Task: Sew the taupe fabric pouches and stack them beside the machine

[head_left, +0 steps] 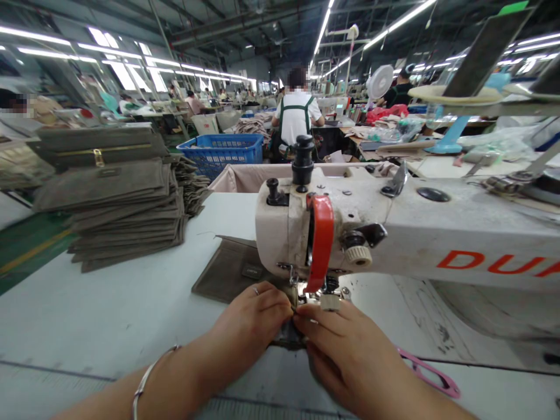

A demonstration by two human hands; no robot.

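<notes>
My left hand [249,324] and my right hand [341,356] meet in front of the presser foot [301,294] of a cream industrial sewing machine [301,227]. Their fingertips pinch the olive canvas panel [231,271], which runs under the machine's head and shows again darkly below my fingers. A small dark label [252,271] is on the panel. The needle area is mostly hidden by a red-orange guard [321,242] and my fingers. A thin metal bangle [146,379] circles my left wrist.
A tall stack of olive canvas pieces [122,210] with a zippered piece on top stands left on the white table [131,309]. A pink strip [426,373] lies at front right. Behind are a blue plastic basket [219,154] and a seated co-worker [297,114].
</notes>
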